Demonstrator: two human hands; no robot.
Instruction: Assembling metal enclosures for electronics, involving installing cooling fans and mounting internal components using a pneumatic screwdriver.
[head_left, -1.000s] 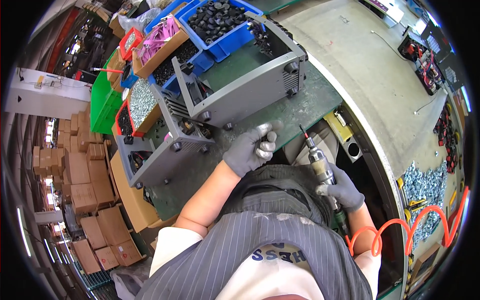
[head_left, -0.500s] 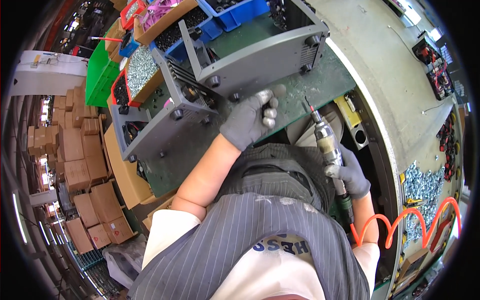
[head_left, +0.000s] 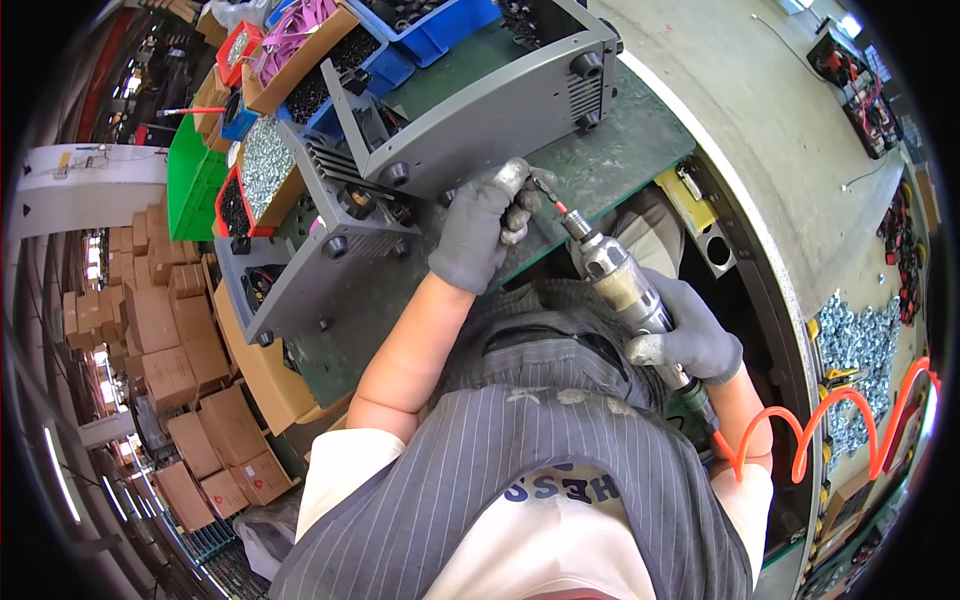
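In my gloved right hand (head_left: 692, 332) is an air screwdriver (head_left: 622, 278), its bit slanting up and left. A coiled orange air hose (head_left: 800, 425) runs from its rear end. My gloved left hand (head_left: 480, 225) is closed, thumb and fingers pinched right by the bit's tip. Whatever small thing sits in that pinch is too hidden to make out. Just beyond my left hand stands a grey metal housing (head_left: 490, 118) with round black feet on its facing panel. A second grey housing (head_left: 300, 285) with similar feet stands to the left of that hand.
Both housings stand on a green-topped bench (head_left: 640, 140). Behind them are blue bins (head_left: 440, 45), a carton of silver screws (head_left: 265, 165) and a green crate (head_left: 192, 180). Cardboard boxes (head_left: 160, 320) are stacked at left. Loose metal parts (head_left: 850, 350) lie at far right.
The screwdriver has swung up and left, bringing its bit to my left hand's fingertips. My left hand has shifted slightly left and stays closed. The whole view has turned a little.
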